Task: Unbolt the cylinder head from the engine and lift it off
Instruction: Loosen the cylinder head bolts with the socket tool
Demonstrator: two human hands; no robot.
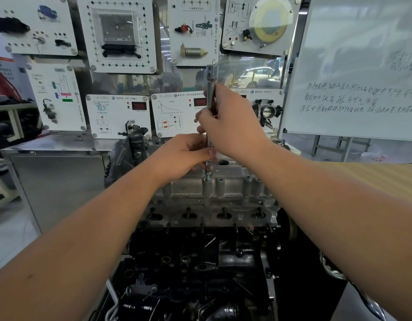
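Observation:
The aluminium cylinder head (223,193) sits on top of the black engine block (200,251) in the middle of the view. A long chrome socket extension (210,84) stands upright over the head's far side. My right hand (230,121) grips its shaft high up. My left hand (188,156) pinches the lower end of the shaft just above the head. Below my fingers a bolt (207,174) sticks out of a hole in the head. The tool's tip is hidden by my fingers.
A steel cabinet (56,181) stands at the left behind the engine. Training panels (121,33) with mounted car parts cover the wall ahead. A whiteboard (358,66) with handwriting leans at the right. Chrome tools (339,274) lie at the right edge beside the engine.

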